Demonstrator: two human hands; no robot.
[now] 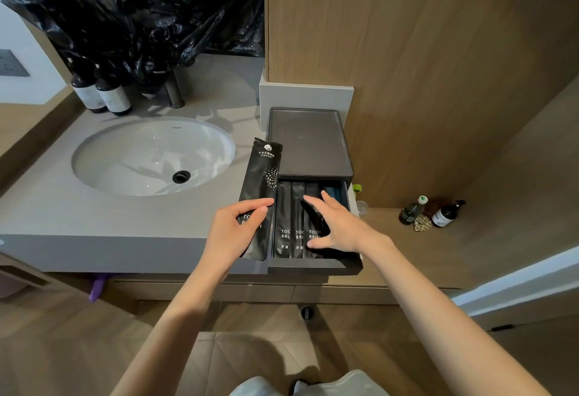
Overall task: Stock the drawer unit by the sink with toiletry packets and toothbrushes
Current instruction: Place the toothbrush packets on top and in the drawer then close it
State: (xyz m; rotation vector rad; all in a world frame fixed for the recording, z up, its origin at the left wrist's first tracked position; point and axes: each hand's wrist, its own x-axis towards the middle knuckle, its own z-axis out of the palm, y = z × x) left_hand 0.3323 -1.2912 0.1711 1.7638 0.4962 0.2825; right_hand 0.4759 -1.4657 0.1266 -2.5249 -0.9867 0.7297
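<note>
A dark drawer unit [308, 141] stands on the grey counter right of the sink, its top tray bare. Its drawer [313, 265] is pulled out toward me. Three black toothbrush packets [291, 217] lie side by side in it, and something dark blue [333, 193] lies at the drawer's right. My left hand [238, 226] holds one more black toothbrush packet [261, 176] just left of the drawer, its top end pointing away from me. My right hand [335, 223] rests on the packets in the drawer with fingers spread, holding nothing.
A white oval sink [125, 157] is set in the counter [78, 217] at left. Two dark pump bottles [100, 91] and a faucet [174, 90] stand behind it under a black plastic bag [141, 4]. Small bottles [438, 212] sit on a low wooden shelf at right.
</note>
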